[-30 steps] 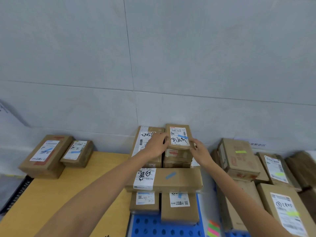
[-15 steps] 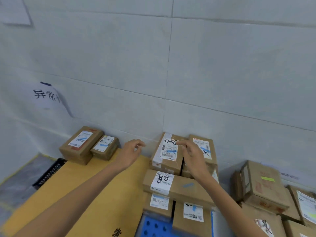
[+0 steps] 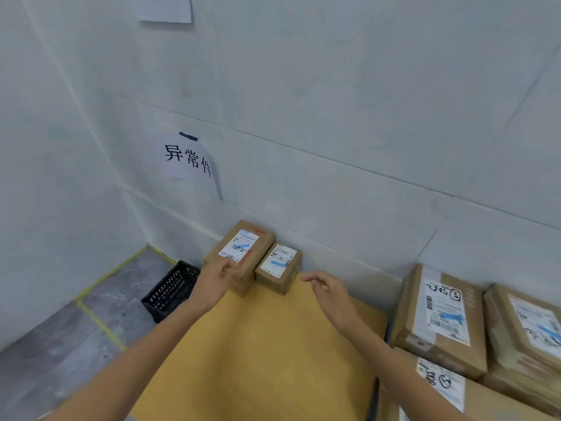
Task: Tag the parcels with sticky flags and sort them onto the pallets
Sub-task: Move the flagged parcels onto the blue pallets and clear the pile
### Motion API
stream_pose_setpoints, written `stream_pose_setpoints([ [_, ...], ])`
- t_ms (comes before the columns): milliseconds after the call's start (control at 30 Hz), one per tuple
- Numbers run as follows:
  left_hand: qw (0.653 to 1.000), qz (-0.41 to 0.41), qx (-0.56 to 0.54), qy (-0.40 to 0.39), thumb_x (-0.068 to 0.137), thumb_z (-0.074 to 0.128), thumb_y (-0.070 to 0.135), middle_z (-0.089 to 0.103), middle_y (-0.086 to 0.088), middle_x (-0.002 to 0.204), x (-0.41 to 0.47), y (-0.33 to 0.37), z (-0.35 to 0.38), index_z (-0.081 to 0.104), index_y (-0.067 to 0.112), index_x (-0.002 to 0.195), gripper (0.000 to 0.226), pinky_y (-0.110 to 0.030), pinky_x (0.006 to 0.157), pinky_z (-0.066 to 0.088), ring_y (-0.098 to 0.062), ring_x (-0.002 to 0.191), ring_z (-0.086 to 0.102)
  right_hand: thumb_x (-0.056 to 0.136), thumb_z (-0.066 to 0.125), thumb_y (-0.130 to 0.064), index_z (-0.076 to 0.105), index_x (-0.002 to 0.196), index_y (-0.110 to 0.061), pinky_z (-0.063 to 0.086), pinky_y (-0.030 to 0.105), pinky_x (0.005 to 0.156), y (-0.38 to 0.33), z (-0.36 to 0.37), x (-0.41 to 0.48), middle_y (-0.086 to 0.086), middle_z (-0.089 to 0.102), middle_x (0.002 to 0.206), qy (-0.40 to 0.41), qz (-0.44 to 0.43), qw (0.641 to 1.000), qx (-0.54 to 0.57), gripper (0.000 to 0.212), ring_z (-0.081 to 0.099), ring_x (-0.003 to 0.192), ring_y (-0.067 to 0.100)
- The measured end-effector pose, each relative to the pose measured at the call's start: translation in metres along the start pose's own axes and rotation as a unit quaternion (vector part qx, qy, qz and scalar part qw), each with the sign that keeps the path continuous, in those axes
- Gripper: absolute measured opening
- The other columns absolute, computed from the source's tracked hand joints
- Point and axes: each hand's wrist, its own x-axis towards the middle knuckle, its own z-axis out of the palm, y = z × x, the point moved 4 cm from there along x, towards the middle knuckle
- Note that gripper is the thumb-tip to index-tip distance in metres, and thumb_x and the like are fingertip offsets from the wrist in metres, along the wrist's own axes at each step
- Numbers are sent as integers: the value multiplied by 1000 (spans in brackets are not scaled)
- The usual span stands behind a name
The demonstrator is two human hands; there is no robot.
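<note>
Left hand (image 3: pixel 214 282) by larger brown cardboard parcel (image 3: pixel 243 238), right hand (image 3: pixel 328 288) beside smaller brown cardboard parcel (image 3: pixel 279 268); both empty, fingers loose. Grip sides, spare blue sticky flags (image 3: pixel 243 247).

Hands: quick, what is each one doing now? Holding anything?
Left hand: open, fingers loose, at the bigger parcel; touching it or not, cannot tell.
Right hand: open, holding nothing, near the smaller parcel.

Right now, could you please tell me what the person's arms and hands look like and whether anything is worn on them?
Both forearms are bare from wrist to the picture's edge. The left hand and right hand wear no gloves, and no watch, bracelet or ring shows.
</note>
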Motion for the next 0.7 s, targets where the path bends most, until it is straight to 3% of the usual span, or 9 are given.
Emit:
stream_pose_setpoints([
  [133, 999, -39, 6, -2, 94, 48, 10, 64, -8, 102, 63, -49, -21, 62, 11, 95, 14, -31, 71, 50, -19, 89, 59, 95, 39, -2, 67, 103, -14, 43, 7, 74, 0, 67, 67, 1, 65, 106, -18, 82, 995, 44, 32, 58, 101, 13],
  [233, 997, -74, 21, -19, 93, 49, 6, 59, -11, 116, 103, -79, -23, 56, 5, 119, 26, -22, 74, 42, -18, 97, 55, 95, 40, -4, 64, 106, -19, 41, 16, 80, 4, 111, 109, -2, 61, 113, -31, 138, 987, 76, 31, 53, 105, 11],
  [333, 992, -114, 4, -61, 93, 53, 13, 54, -15, 125, 128, -107, -10, 41, 9, 137, 45, -29, 90, 43, -25, 114, 53, 95, 40, -5, 58, 116, -18, 42, 13, 75, 18, 151, 137, -9, 58, 109, -51, 216, 969, 111, 31, 52, 104, 8],
  [433, 987, -111, -13, -119, 91, 59, 13, 54, -4, 126, 133, -121, 9, 46, 9, 132, 44, -27, 87, 43, -19, 116, 53, 93, 39, -4, 47, 134, -20, 41, 30, 100, 34, 185, 148, 1, 53, 130, -69, 272, 950, 139, 44, 47, 122, 18],
  [567, 986, -154, 1, -69, 90, 61, 23, 48, -13, 134, 136, -145, 16, 43, 5, 136, 52, -34, 100, 41, -27, 122, 49, 95, 42, -6, 39, 140, -22, 43, 38, 103, 43, 208, 143, -3, 53, 131, -74, 299, 937, 165, 48, 48, 123, 23],
  [633, 980, -179, 34, -80, 92, 55, 27, 52, -12, 119, 133, -155, 14, 56, 8, 120, 34, -33, 89, 44, -26, 108, 54, 94, 45, -9, 37, 142, -24, 44, 40, 101, 47, 210, 135, 0, 49, 138, -54, 298, 939, 164, 50, 47, 124, 20],
  [700, 976, -189, 57, -92, 93, 50, 28, 55, -5, 83, 127, -163, 12, 60, 16, 80, 21, -30, 68, 40, -22, 82, 54, 95, 47, -10, 38, 142, -20, 47, 31, 92, 49, 205, 121, 3, 49, 137, -32, 301, 940, 156, 49, 49, 121, 18],
])
